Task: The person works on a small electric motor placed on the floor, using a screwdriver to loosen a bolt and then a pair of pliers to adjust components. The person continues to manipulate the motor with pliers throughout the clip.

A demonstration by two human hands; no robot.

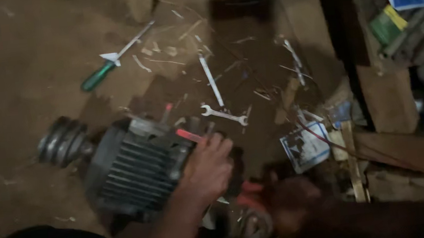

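far left, a grooved pulley (62,141) stuck out from a grey finned electric motor (133,169) lying on its side on the dirt floor (3,78), with a green-handled screwdriver (111,61) well apart behind it. the motor looked heavy and round, so it could have rolled or shifted under a push, and the wires at its end might have snagged. the left hand (207,169) lay on the motor's near end, fingers curled loosely over the housing by a red lead (188,135), not gripping anything apart from the casing. beyond it an open-ended spanner (224,115) lay on the ground. further right, the right hand (289,200) was blurred and dark; it seemed closed round something red-handled (251,193), perhaps pliers, though i could not tell for sure
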